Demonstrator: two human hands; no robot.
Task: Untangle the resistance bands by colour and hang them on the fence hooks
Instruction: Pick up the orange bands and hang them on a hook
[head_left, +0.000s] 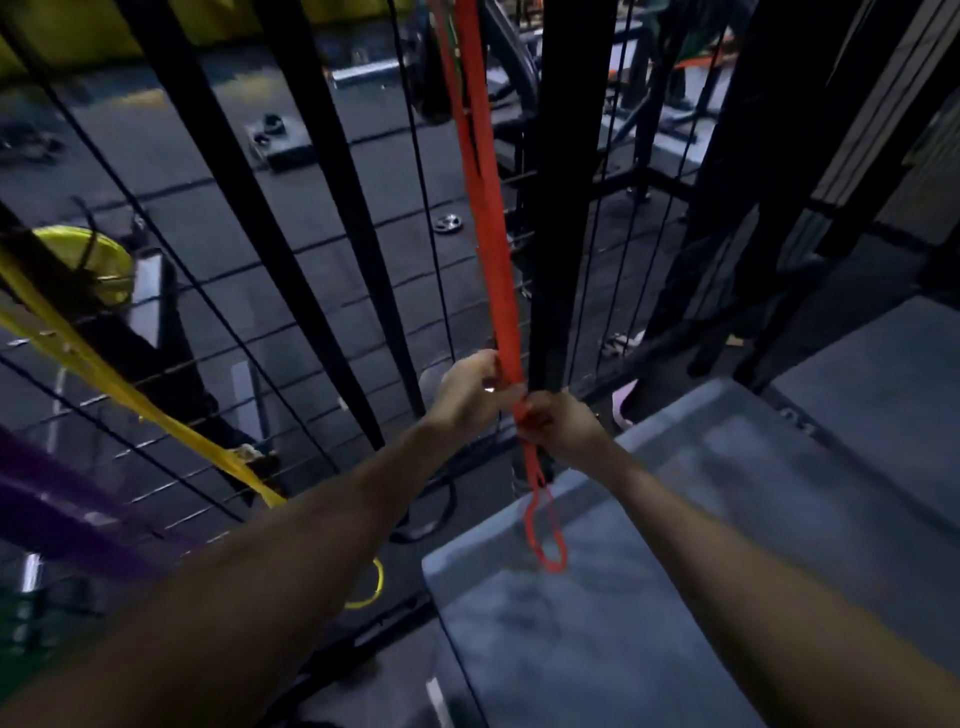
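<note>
**Fingers on red band**

Fingers of my left hand (475, 387) and right hand (553, 421) curl tight round the red band (491, 249), which hangs taut from twelve o'clock against the fence (311, 332); its loop dangles at six.

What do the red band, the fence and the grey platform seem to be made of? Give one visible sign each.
Red band: likely matte rubber or latex; thin, flat, hanging limp in a loop.
Fence: apparently black-painted metal; thin rigid wires on straight posts.
Grey platform: unclear, perhaps padded vinyl; smooth, rounded corner.
</note>
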